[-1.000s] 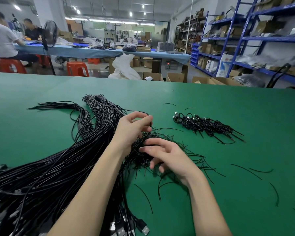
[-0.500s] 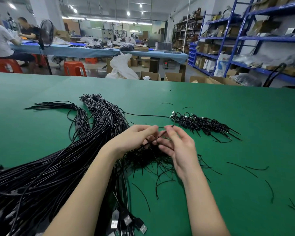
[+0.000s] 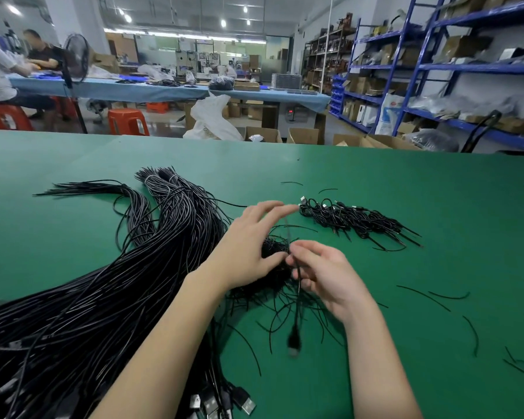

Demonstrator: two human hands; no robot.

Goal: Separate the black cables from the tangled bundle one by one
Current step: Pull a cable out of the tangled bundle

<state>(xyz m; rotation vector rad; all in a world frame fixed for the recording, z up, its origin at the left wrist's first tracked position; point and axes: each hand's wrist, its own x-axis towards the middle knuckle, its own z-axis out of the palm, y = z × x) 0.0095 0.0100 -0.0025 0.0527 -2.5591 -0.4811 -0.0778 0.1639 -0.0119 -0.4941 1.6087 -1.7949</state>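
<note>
A thick bundle of long black cables sweeps across the green table from the lower left, USB plugs showing at its near end. A small tangle of thin black cable pieces lies between my hands. My right hand pinches one black cable, which hangs down blurred with a plug at its lower end. My left hand hovers over the tangle with fingers spread and straight, blurred at the tips.
A separate pile of short coiled cables lies to the right of my hands. Loose cable scraps dot the table on the right. Beyond the far edge stand boxes, blue shelves and a table with seated people.
My right hand has drawn back toward me with one cable pinched, its plug now dangling. My left hand has opened and lifted, fingers spread toward the coiled pile.
</note>
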